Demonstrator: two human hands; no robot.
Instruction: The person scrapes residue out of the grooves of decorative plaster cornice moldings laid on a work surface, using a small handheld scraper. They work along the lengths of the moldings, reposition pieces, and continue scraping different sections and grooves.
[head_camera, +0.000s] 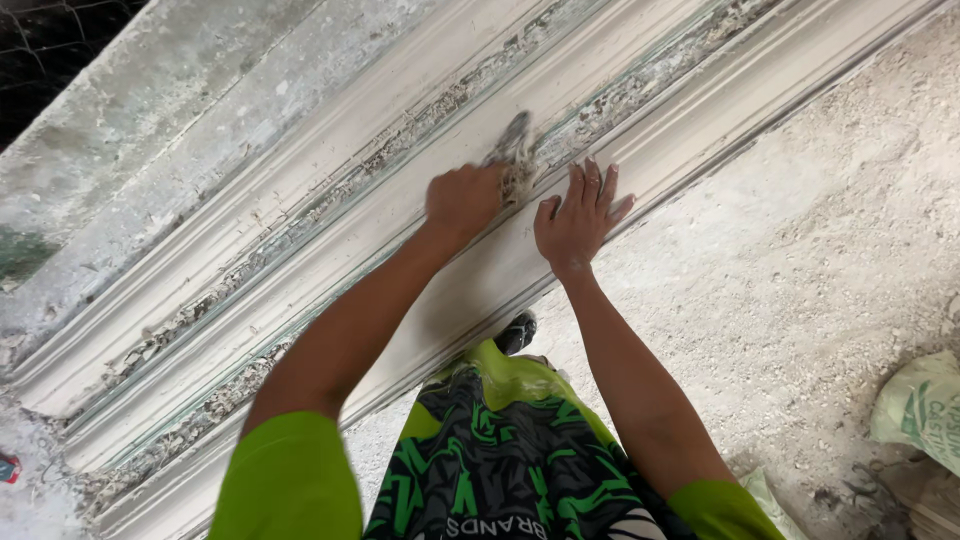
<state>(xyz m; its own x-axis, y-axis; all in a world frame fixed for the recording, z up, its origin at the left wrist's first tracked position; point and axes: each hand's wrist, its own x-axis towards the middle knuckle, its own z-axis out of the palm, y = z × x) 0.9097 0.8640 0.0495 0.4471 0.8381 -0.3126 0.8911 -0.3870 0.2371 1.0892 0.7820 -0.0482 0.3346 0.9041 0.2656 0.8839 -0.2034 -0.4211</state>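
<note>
White plaster, chalky and crumbling, runs under both my hands: a long moulded cornice (330, 270) lying slantwise across the dusty floor (800, 250). My left hand (462, 200) is closed in a fist around a grey scraping tool (515, 150), too blurred for me to tell its kind, its tip in the rough, flaking channel between two smooth ridges. My right hand (577, 222) lies flat and spread wide, fingers splayed on the smooth band just beside the tool, holding nothing.

I judge the main risk is the tool skidding out of the channel: with my right fingers so near the tip, a slip sideways could catch them. Pressing too hard could also gouge the clean ridge or break off a sound piece of moulding. My shoe (517, 332) sits tight against the cornice edge, so leaning further could cost my balance. A green sack (915, 405) lies well apart at the right.
</note>
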